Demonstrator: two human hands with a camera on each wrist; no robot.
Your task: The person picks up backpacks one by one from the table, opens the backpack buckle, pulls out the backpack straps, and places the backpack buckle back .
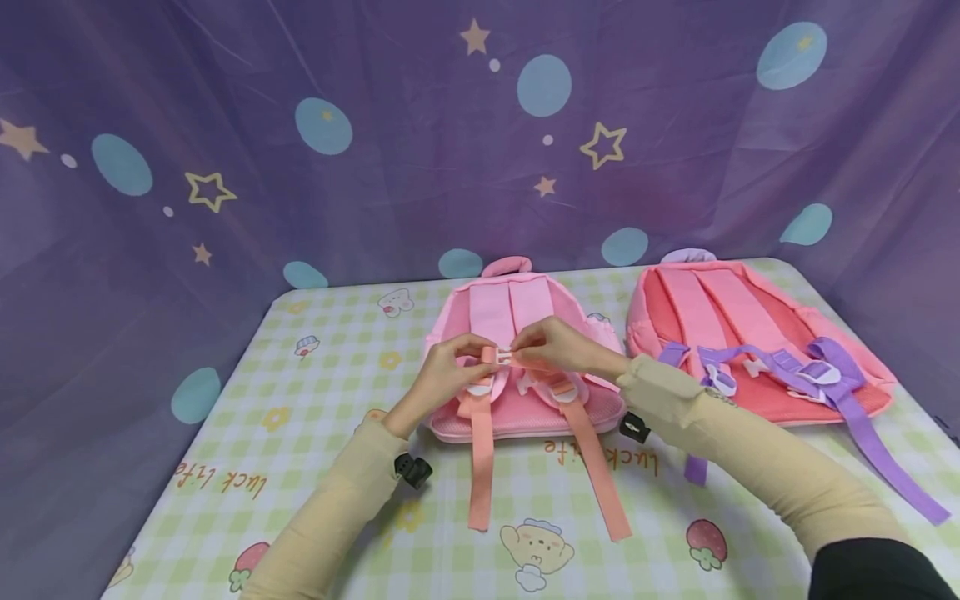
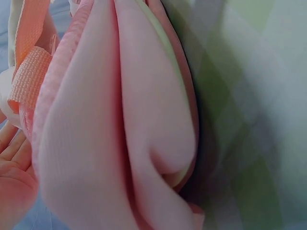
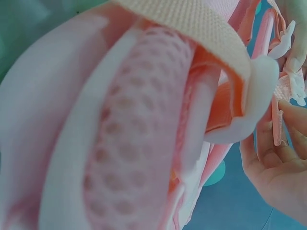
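A light pink backpack [image 1: 528,421] lies with its shoulder straps facing up. Over its middle, my left hand [image 1: 441,377] pinches an orange webbing strap beside a white plastic buckle [image 1: 503,357]. From the other side, my right hand [image 1: 558,346] holds webbing at the buckle, whose two halves meet or nearly meet between the fingertips. Two loose orange strap ends [image 1: 482,475] hang toward the front of the table. In the left wrist view the backpack's pale side [image 2: 86,143] fills the middle. A white strap adjuster [image 3: 254,105] with orange webbing is close in the right wrist view.
To the right lies a second backpack [image 1: 765,404], coral pink, with purple straps [image 1: 881,454] and white buckles. Both bags rest on a green checked tablecloth [image 1: 330,375] with printed figures. A purple curtain [image 1: 420,192] with stars hangs behind the table.
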